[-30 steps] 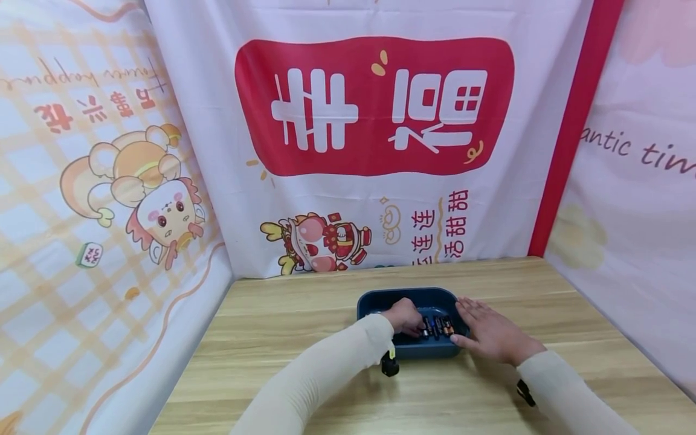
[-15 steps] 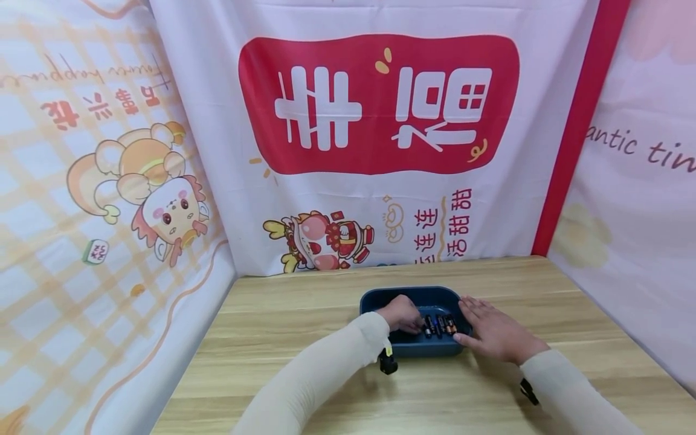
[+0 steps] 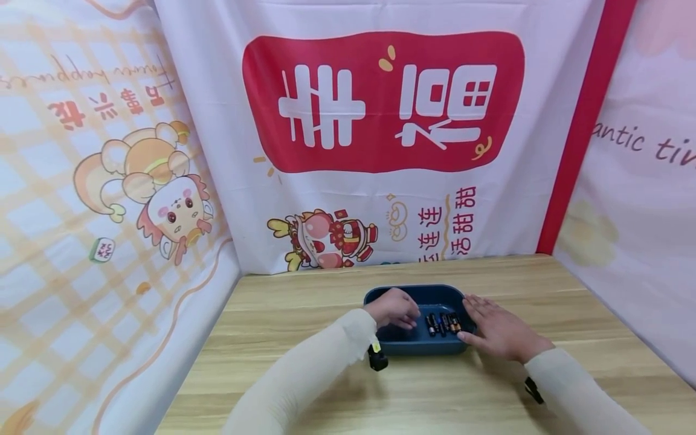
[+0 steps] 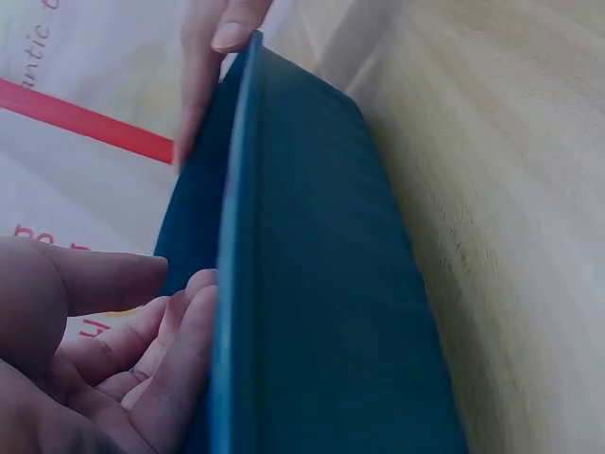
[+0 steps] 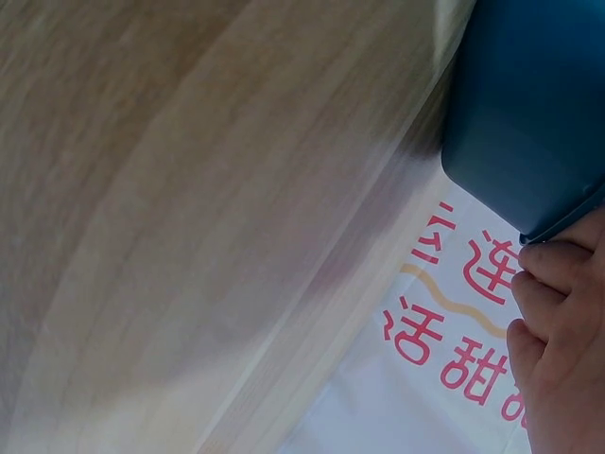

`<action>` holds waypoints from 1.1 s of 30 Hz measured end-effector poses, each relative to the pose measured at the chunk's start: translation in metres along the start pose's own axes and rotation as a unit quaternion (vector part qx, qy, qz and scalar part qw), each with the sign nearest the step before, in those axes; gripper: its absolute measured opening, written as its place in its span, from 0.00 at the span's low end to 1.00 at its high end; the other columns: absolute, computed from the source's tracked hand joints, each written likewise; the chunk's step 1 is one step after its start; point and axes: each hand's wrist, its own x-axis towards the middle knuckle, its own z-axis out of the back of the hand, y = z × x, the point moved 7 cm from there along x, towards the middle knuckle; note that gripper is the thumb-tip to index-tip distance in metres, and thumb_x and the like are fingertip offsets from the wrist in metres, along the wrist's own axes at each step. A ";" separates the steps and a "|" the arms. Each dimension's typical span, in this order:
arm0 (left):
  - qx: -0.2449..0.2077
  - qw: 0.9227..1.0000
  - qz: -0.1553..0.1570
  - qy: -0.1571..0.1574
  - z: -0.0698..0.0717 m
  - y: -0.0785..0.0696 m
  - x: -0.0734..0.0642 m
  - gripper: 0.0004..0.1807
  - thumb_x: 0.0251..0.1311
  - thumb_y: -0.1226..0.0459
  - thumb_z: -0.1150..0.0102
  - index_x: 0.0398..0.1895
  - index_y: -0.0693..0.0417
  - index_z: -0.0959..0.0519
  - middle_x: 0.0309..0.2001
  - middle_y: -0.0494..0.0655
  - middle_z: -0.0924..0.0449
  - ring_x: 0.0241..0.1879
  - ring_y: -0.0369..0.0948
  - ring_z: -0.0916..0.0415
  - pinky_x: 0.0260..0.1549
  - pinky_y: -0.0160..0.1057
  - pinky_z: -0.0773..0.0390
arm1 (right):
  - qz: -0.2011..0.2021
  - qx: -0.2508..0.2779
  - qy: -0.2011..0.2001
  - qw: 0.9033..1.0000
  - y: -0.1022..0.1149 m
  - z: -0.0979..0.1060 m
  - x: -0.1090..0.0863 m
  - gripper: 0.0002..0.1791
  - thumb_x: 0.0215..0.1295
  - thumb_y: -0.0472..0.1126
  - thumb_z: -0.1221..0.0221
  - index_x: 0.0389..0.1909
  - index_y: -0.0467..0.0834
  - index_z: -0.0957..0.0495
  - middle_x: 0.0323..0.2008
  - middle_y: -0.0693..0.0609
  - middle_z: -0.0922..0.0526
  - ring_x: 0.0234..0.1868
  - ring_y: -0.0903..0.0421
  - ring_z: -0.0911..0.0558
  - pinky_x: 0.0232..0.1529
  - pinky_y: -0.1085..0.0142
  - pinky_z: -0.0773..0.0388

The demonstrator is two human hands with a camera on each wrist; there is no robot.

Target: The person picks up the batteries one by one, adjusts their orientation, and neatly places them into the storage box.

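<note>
Several batteries [image 3: 443, 324] lie side by side toward the right end of a dark blue rectangular box [image 3: 418, 348]. My left hand [image 3: 396, 307] is over the box's left half, apart from the batteries. Its fingers hang loosely bent with nothing between them; in the left wrist view the left hand [image 4: 123, 350] is beside the long rim. My right hand [image 3: 497, 329] rests against the box's right end, fingers extended along the rim and thumb toward the near corner. In the right wrist view the right hand's fingers [image 5: 548, 293] touch the rim from outside.
The box stands on a wood-grain table [image 3: 304, 302], near its back edge. Behind the table hangs a printed cloth [image 3: 326, 199], with further cloths at the left and right sides. Dark wrist cameras sit under both sleeves.
My left hand has risen and drawn left, away from the batteries, and its fingers have loosened. The batteries show more fully now. The right hand stays at the box's right end.
</note>
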 end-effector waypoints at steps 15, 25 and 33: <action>-0.028 1.000 0.009 0.005 0.039 0.006 -0.028 0.13 0.66 0.68 0.42 0.49 0.70 0.22 0.47 0.68 0.21 0.30 0.44 0.18 0.32 0.40 0.15 | 0.004 -0.006 0.003 1.000 0.001 -0.003 -0.002 0.49 0.68 0.71 0.58 0.69 0.31 0.40 0.71 0.37 0.42 0.72 0.40 0.44 0.71 0.46 0.48; -0.039 0.999 0.015 -0.011 0.078 0.020 -0.047 0.16 0.68 0.65 0.43 0.52 0.69 0.24 0.49 0.69 0.22 0.31 0.45 0.18 0.34 0.42 0.15 | 0.001 0.004 -0.004 1.000 0.001 -0.002 -0.001 0.49 0.68 0.71 0.57 0.70 0.31 0.40 0.72 0.37 0.43 0.72 0.39 0.45 0.71 0.45 0.48; -0.076 0.997 0.012 -0.031 0.110 0.028 -0.068 0.16 0.68 0.67 0.45 0.54 0.71 0.26 0.48 0.67 0.22 0.36 0.48 0.18 0.44 0.49 0.17 | 0.004 0.002 -0.006 1.000 0.001 0.000 0.001 0.49 0.68 0.71 0.57 0.69 0.30 0.40 0.71 0.36 0.42 0.72 0.39 0.45 0.71 0.45 0.48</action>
